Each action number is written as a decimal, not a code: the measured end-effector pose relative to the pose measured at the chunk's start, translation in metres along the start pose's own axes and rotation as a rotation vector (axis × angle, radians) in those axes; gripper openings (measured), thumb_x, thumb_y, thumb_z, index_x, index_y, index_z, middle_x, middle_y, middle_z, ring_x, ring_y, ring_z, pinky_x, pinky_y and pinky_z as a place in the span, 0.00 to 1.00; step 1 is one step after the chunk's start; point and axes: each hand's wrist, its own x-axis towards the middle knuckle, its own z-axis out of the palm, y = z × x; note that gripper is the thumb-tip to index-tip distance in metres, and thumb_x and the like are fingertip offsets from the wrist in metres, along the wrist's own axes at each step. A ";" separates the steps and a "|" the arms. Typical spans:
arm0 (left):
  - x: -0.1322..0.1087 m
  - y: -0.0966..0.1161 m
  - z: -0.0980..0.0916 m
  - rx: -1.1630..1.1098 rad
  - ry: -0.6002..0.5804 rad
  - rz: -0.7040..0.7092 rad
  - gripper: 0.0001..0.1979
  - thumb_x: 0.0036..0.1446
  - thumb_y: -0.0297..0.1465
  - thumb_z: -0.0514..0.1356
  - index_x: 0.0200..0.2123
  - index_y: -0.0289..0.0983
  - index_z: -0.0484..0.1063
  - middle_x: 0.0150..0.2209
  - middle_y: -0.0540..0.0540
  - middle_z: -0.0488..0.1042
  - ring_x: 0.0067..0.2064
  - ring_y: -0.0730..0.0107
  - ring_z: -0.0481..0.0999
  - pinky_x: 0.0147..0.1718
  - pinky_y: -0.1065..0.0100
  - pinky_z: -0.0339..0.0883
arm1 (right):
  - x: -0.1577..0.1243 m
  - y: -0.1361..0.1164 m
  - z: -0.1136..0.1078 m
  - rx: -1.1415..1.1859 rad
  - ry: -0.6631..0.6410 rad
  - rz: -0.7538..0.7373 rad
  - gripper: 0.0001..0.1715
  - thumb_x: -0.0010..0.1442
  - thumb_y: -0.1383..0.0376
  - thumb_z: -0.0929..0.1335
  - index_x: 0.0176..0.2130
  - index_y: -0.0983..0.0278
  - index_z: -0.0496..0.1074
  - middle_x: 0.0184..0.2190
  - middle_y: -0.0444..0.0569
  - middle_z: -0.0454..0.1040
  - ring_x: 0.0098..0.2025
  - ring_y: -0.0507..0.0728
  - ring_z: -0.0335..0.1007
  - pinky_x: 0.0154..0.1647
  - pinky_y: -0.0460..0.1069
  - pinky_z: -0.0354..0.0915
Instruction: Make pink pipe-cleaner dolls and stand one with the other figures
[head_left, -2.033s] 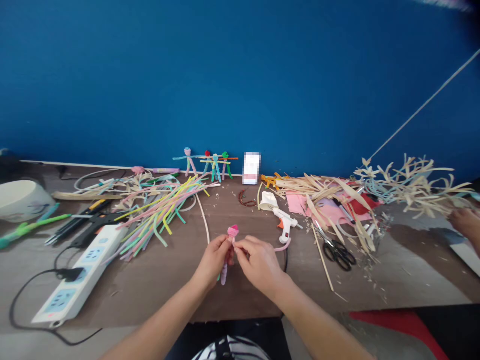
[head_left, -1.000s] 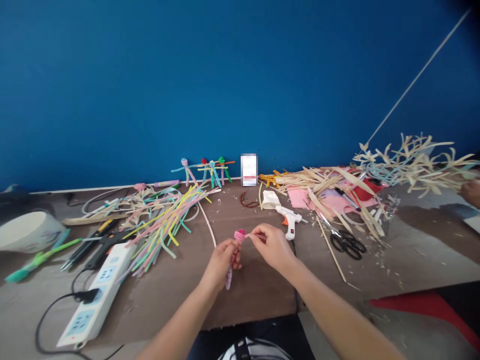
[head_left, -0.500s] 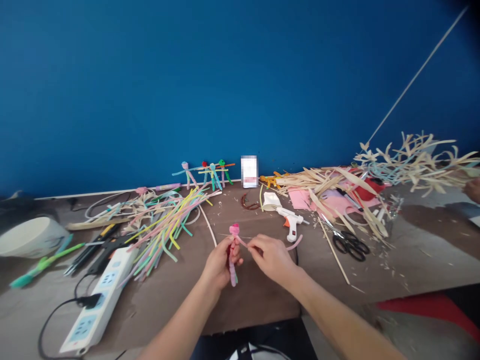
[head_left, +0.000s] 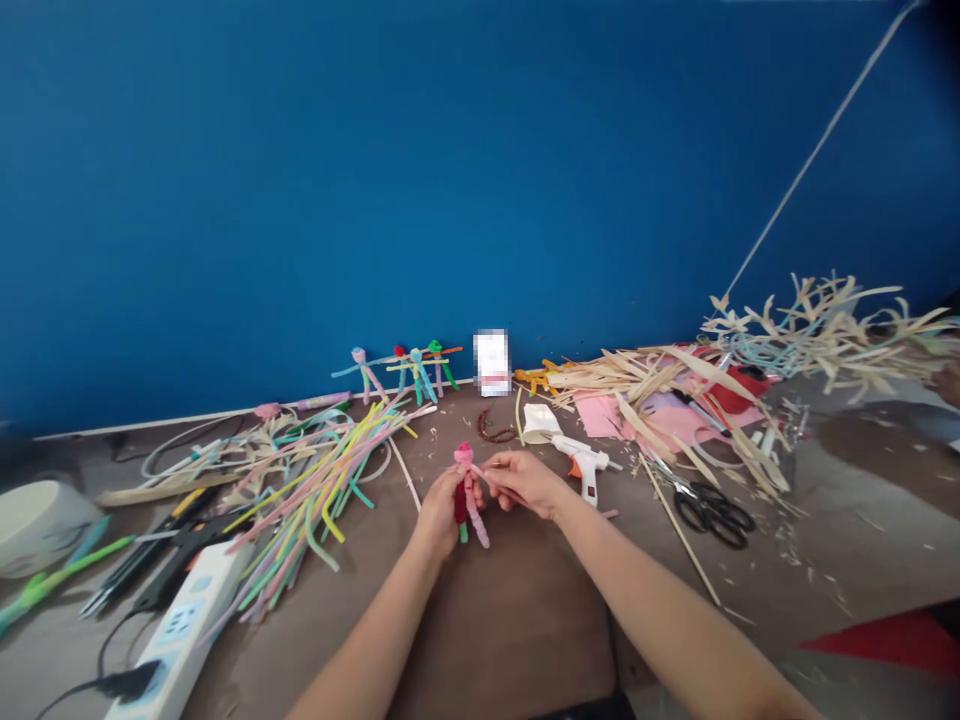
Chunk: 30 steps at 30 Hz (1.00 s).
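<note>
My left hand (head_left: 442,508) is closed round the body of a small pipe-cleaner figure (head_left: 471,497) with a bright pink coiled head and pink, red and green strands hanging down. My right hand (head_left: 523,480) pinches a pale pink pipe-cleaner strand that runs from the figure's neck to the right. Both hands are held just above the brown table (head_left: 487,620), in front of me.
A heap of coloured pipe cleaners (head_left: 315,465) lies left, with pliers (head_left: 142,560) and a white power strip (head_left: 169,640). A glue gun (head_left: 577,458) and scissors (head_left: 712,512) lie right, among dried straw strips (head_left: 675,385). Finished figures (head_left: 409,372) stand against the blue wall. Another person's hand (head_left: 949,382) shows far right.
My right hand has moved in closer to the figure's neck with the pink strand. The figure's legs have swung a little to the right. The camera has tilted, shifting the scene down.
</note>
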 end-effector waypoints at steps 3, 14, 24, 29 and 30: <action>0.001 -0.006 -0.004 0.025 0.016 0.043 0.10 0.49 0.36 0.55 0.25 0.35 0.61 0.16 0.53 0.64 0.18 0.77 0.64 0.20 0.74 0.58 | 0.006 0.008 -0.001 0.011 0.011 -0.015 0.13 0.45 0.59 0.68 0.25 0.67 0.65 0.15 0.38 0.64 0.12 0.44 0.56 0.13 0.40 0.51; 0.004 -0.009 -0.014 -0.023 -0.047 -0.024 0.08 0.46 0.31 0.60 0.27 0.33 0.64 0.20 0.52 0.67 0.20 0.79 0.66 0.21 0.75 0.62 | 0.008 0.028 -0.003 -0.328 0.065 -0.104 0.08 0.50 0.63 0.64 0.26 0.66 0.64 0.19 0.41 0.68 0.15 0.46 0.61 0.15 0.41 0.55; 0.002 -0.004 -0.020 -0.046 -0.258 -0.202 0.08 0.46 0.31 0.59 0.24 0.31 0.64 0.18 0.51 0.66 0.17 0.79 0.66 0.16 0.76 0.61 | 0.002 0.013 -0.011 -0.836 0.074 -0.462 0.07 0.54 0.66 0.63 0.29 0.65 0.70 0.27 0.46 0.69 0.31 0.51 0.64 0.33 0.45 0.58; 0.001 -0.006 -0.017 0.096 -0.232 -0.160 0.09 0.48 0.33 0.57 0.27 0.33 0.62 0.17 0.52 0.66 0.15 0.78 0.67 0.13 0.79 0.56 | 0.002 0.014 -0.014 -0.784 0.128 -0.421 0.06 0.53 0.67 0.63 0.28 0.65 0.68 0.25 0.44 0.68 0.28 0.50 0.62 0.30 0.44 0.58; 0.001 -0.007 -0.017 0.143 -0.216 -0.143 0.10 0.48 0.34 0.57 0.28 0.33 0.62 0.17 0.52 0.66 0.15 0.78 0.67 0.13 0.79 0.55 | 0.002 0.015 -0.015 -0.777 0.150 -0.409 0.05 0.53 0.67 0.63 0.27 0.65 0.67 0.25 0.44 0.68 0.27 0.50 0.62 0.29 0.44 0.58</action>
